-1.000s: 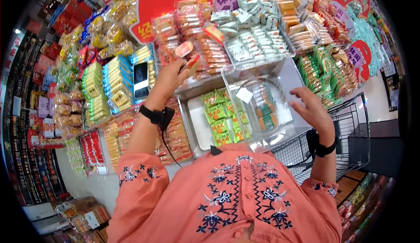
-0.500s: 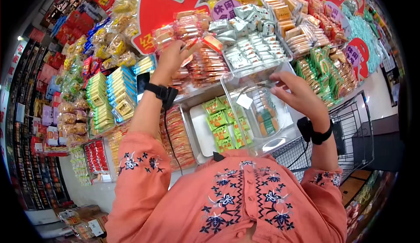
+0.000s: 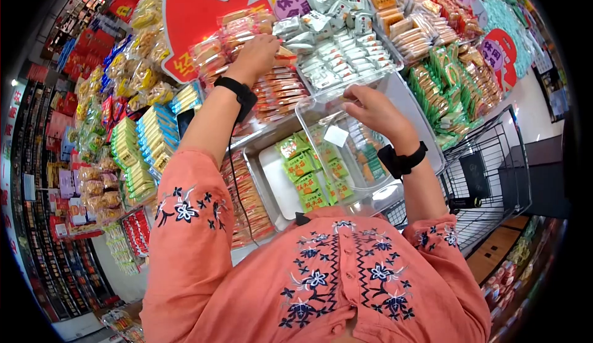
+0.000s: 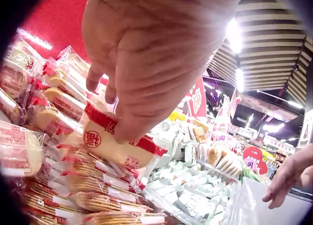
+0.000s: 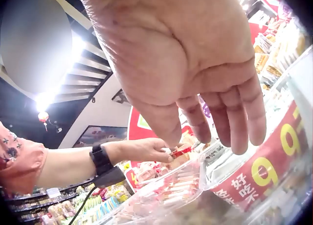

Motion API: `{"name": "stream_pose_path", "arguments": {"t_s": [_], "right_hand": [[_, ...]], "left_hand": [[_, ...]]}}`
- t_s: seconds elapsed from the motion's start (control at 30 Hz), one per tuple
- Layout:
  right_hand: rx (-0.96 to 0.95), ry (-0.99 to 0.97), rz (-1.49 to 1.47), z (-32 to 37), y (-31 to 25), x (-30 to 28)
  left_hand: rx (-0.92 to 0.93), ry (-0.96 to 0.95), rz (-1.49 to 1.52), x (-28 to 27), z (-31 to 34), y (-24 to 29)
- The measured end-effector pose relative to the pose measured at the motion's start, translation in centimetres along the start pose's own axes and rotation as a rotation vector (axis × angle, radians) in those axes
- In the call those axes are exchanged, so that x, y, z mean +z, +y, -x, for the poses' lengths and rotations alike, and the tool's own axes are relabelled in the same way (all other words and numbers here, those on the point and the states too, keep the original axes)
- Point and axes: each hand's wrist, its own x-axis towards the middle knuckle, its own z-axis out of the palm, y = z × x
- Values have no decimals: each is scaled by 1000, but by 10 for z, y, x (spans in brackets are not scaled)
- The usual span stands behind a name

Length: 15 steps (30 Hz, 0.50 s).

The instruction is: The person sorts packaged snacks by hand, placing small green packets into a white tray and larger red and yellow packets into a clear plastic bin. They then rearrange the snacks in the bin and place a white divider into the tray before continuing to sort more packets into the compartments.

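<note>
My left hand (image 3: 259, 55) is over the pile of red-wrapped crackers (image 3: 278, 93). In the left wrist view its thumb and fingers pinch a clear cracker packet (image 4: 105, 137) with a red band across its top, held above the stacked packets. My right hand (image 3: 378, 113) hovers over the transparent bin cover (image 3: 321, 111), fingers loosely bent and nothing in them. From the right wrist view, the palm and relaxed fingers (image 5: 234, 117) show plainly. Below it, green snack packets (image 3: 302, 170) lie in a bin beside the cover.
White-wrapped snacks (image 3: 346, 59) fill the bin right of the crackers. Green-wrapped packets (image 3: 448, 89) lie farther right, above a wire shopping cart (image 3: 488, 170). Yellow and blue packets (image 3: 157, 136) stand on the left. A large red sign (image 3: 185, 28) rises behind.
My left hand has reached farther back over the red cracker pile, the packet in its fingers. My right hand has moved left and up, over the transparent cover.
</note>
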Motion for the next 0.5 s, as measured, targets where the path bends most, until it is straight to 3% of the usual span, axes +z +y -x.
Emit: {"name": "stream_pose_path", "arguments": {"t_s": [0.2, 0.5], "right_hand": [[62, -29, -30, 0, 7, 2], [146, -90, -96, -1, -4, -3]], "left_hand": [[-69, -224, 24, -2, -14, -7], [-109, -183, -61, 0, -7, -4]]}}
